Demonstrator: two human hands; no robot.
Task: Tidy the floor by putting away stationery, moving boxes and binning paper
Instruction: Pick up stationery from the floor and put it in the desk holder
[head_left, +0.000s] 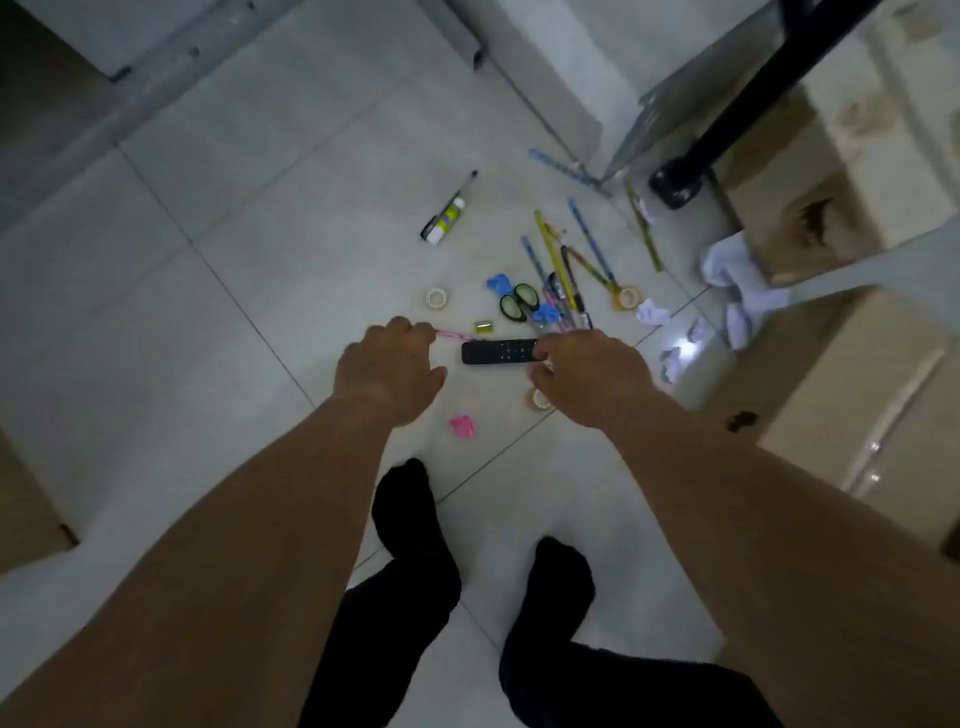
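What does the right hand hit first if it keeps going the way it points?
The black remote. The right hand points up-left in the picture, and its fingertips overlap the remote's right end. Whether they touch it or hover just above is unclear.

Glossy smooth floor tiles (249, 218), matt brown cardboard boxes (852, 395), crumpled white paper (737, 270).

black remote (498, 352) lies on pale tiled floor (208, 364); black table leg (748, 98) stands beyond.

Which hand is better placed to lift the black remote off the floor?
Right. The right hand curls round one end of the remote; the left hand is busy pinching a pink pencil.
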